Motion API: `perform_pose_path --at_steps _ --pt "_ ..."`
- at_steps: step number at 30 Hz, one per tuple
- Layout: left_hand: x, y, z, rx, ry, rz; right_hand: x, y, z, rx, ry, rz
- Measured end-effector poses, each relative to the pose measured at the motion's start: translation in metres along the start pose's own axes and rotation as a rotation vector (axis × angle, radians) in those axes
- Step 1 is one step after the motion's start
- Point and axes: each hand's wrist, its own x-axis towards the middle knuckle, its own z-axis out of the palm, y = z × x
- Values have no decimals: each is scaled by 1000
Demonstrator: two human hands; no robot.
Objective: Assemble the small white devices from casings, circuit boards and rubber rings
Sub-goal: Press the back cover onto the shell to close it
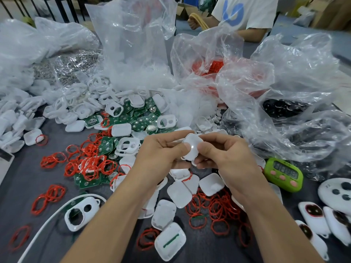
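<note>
White casing (190, 148) sits pinched between left hand (161, 154) and right hand (224, 154) grips.

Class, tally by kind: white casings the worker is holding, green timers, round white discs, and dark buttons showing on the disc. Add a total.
White casing held: 1
Green timer: 1
Round white disc: 1
Dark buttons showing on the disc: 3
Total: 6

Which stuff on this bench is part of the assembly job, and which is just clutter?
In the job: white casing pinched by left hand and right hand; loose casings; green circuit boards; red rubber rings.
Lying about: green timer; clear plastic bags; white cable.
</note>
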Motion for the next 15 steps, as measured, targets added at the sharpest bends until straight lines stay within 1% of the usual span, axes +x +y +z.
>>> perform_pose_path --at_steps 2,7,9,12,15 --pt "0 0 0 16 -1 15 -1 0 1 2 21 -12" --pt "1 -3 3 181 41 91 -1 3 3 -24 65 -24" --pt "0 -4 4 291 48 136 0 3 3 -21 78 -20" --pt "-1 -7 4 514 106 172 1 3 3 -36 98 -22" --pt "-3 -8 5 580 157 195 1 5 3 -48 111 -31"
